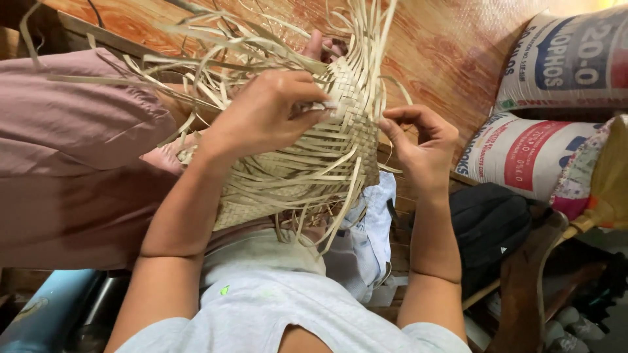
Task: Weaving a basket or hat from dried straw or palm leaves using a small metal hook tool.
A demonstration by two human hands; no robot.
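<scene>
On lap: half-woven mat (340, 140); left hand (261, 114) fingers clamped steadying weave, right hand (422, 147) pinching a strip (381, 78) taut

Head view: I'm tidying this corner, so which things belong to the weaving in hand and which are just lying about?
In use: woven piece, loose strips, left hand, right hand.

Lying about: two printed sacks, black bag, white cloth, broom.

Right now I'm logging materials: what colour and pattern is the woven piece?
Pale straw-tan woven piece, checkered plaited weave; head view.
</scene>
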